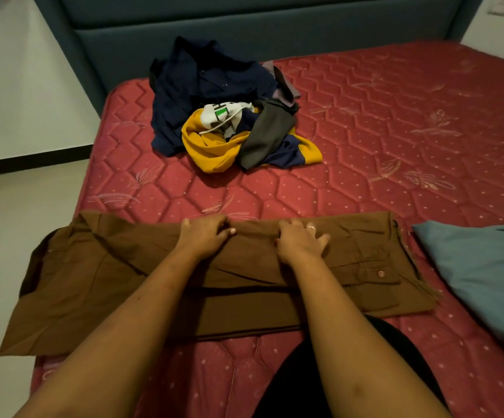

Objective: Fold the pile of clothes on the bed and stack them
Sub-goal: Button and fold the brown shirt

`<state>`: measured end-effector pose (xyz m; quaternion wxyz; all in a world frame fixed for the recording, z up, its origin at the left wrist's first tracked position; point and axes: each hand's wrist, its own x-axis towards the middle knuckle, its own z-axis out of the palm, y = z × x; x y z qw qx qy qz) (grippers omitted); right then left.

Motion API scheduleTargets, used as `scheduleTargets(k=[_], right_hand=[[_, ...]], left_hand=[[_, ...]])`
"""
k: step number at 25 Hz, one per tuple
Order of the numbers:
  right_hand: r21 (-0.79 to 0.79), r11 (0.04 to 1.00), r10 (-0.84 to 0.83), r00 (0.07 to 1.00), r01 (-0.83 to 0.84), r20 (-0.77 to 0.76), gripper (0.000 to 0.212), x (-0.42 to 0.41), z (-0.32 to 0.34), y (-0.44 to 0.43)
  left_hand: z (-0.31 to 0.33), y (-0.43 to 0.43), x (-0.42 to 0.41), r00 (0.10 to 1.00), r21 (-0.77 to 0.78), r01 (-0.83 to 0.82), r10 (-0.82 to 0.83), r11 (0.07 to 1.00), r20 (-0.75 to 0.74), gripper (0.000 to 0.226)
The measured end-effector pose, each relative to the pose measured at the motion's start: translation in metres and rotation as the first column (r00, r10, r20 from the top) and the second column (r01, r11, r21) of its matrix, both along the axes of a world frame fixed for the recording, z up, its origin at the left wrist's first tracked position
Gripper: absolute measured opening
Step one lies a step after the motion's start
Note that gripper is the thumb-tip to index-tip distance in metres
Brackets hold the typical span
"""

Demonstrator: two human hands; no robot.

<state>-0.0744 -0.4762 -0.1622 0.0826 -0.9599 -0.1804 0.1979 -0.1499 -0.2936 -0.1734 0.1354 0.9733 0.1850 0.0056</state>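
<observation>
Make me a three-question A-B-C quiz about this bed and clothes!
1. Where is the clothes pile? A on the floor; B on the mattress beyond the brown garment; C in a basket.
2. What colour is the mattress? A green; B red; C white.
3. How is the brown garment? A hanging up; B rolled up; C spread out under both hands.
Answers: B, it lies past the garment toward the headboard; B, the quilted top is red; C, left hand and right hand are on it.
</observation>
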Motion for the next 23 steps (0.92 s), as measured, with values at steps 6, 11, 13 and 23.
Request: scheduleTargets(k=[6,11,13,23], right_hand=[[-0.02,0.993,-0.102,0.934,0.116,0.344,0.032,0.008,0.002,0.008],[-0.027,0.991,0.128,0.858,-0.132,0.497,0.039,-0.012,-0.011,0.042],[0.104,0.917,0.314,0.858,-0.385,0.407,0.041,-0.026,-0.023,0.063],[0.23,0.906,0.279,0.911,-0.354,0.305,0.02,-0.005,-0.046,0.075]], left_hand=[[0.006,0.091,-0.066,0.984,0.189,-0.14,0.158,0.972,-0.086,0.04],[0.006,0.14,-0.095,0.974,0.276,-0.179,0.21,0.944,-0.089,0.033],[0.001,0.159,-0.106,0.973,0.217,-0.214,0.228,0.952,-0.041,0.033],[0.007,0.086,-0.054,0.921,0.301,-0.387,0.38,0.872,0.083,0.032]])
